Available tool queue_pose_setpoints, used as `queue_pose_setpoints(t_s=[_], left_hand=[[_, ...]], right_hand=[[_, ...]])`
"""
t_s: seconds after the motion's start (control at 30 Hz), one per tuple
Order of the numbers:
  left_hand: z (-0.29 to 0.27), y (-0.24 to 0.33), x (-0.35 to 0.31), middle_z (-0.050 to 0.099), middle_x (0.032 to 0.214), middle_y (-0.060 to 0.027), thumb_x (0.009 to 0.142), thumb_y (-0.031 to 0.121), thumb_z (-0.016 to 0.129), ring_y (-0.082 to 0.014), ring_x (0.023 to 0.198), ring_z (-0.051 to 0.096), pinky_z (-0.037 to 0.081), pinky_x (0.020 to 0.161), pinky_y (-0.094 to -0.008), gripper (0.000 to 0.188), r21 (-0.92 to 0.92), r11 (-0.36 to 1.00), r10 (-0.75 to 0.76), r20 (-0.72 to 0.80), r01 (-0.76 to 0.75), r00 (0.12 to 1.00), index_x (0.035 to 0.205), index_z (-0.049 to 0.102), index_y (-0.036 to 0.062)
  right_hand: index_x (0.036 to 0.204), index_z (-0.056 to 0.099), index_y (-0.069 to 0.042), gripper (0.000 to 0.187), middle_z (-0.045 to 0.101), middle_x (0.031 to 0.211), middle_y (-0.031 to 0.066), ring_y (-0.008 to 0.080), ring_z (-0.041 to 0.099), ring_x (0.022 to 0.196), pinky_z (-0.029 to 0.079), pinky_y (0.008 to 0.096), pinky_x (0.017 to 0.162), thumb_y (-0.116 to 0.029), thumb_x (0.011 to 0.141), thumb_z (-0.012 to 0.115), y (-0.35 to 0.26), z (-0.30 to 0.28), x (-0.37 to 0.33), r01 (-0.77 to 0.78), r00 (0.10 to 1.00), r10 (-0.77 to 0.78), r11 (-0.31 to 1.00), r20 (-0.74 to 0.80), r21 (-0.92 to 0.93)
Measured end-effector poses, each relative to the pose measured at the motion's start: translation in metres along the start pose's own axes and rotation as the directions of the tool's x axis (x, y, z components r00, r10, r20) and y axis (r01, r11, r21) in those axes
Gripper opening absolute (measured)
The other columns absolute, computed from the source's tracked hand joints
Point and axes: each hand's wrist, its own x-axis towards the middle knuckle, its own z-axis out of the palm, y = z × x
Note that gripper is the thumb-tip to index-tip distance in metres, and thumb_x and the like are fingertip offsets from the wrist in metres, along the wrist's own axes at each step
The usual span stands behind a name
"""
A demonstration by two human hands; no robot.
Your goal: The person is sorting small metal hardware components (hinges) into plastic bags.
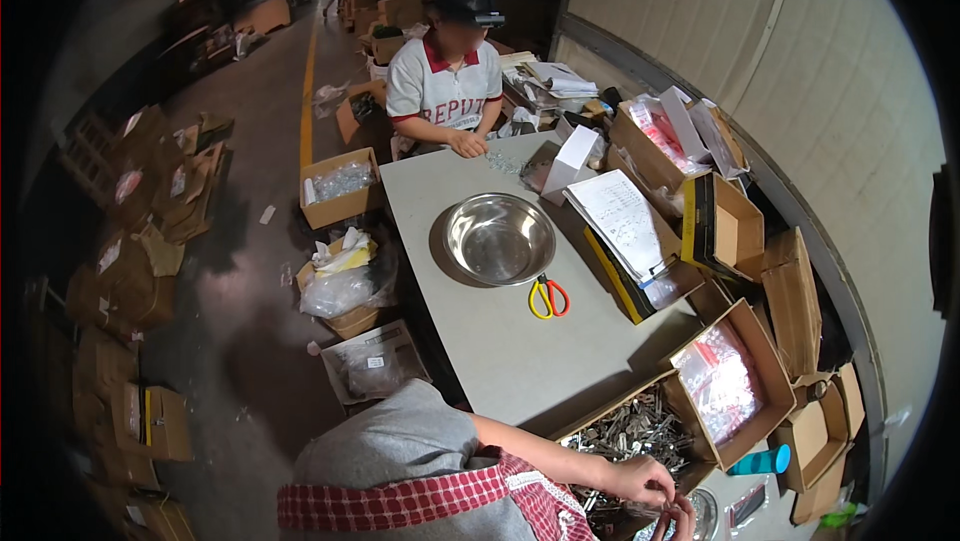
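The work looked partway along: many loose metal parts (635,431) lay unsorted in the carton (688,419) beneath and beside the left hand (640,481), while clear packets (715,381) filled another carton (768,396) just beyond it. How many pieces had been dealt with could not be told.

The left forearm (540,449) reached rightward across the near end of the surface (470,341), its wrist over the parts and its fingers bent toward the right hand (680,519). That one rose from the lower edge, fingers curled, its forearm hidden. The fingertips met closely around something small and perhaps clear; whether either hand pinched it could not be told. Farther ahead of the left hand lay scissors (541,301), with a steel bowl (500,241) just past them.
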Motion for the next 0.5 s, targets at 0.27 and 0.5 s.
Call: queue_pose_setpoints(t_s=[0.27, 0.5], left_hand=[[-0.009, 0.018, 0.002, 0.075, 0.088, -0.0129, 0.086, 0.015, 0.072, -0.0283, 0.083, 0.073, 0.055, 0.075, -0.0385, 0.014, 0.045, 0.990, -0.136, -0.035, 0.137, 0.990, 0.091, 0.071, 0.0022], [-0.008, 0.023, 0.001, 0.061, 0.079, -0.0125, 0.080, 0.007, 0.070, -0.0323, 0.082, 0.061, 0.049, 0.073, -0.0406, 0.012, 0.194, 0.977, 0.096, -0.019, -0.091, 0.995, 0.080, 0.059, 0.0018]], right_hand=[[0.105, 0.071, 0.002, 0.011, 0.070, 0.094, 0.0157, 0.0270, 0.067, 0.083, 0.054, 0.0362, 0.076, -0.008, 0.100, 0.066, -0.012, 0.003, -0.008, -0.061, 0.985, 0.041, 0.991, -0.165, -0.116], [0.124, 0.063, -0.004, 0.029, 0.066, 0.112, 0.0118, 0.0228, 0.060, 0.104, 0.048, 0.0362, 0.094, -0.024, 0.103, 0.066, 0.000, 0.028, -0.015, -0.344, 0.936, 0.350, 0.934, -0.045, 0.099]])
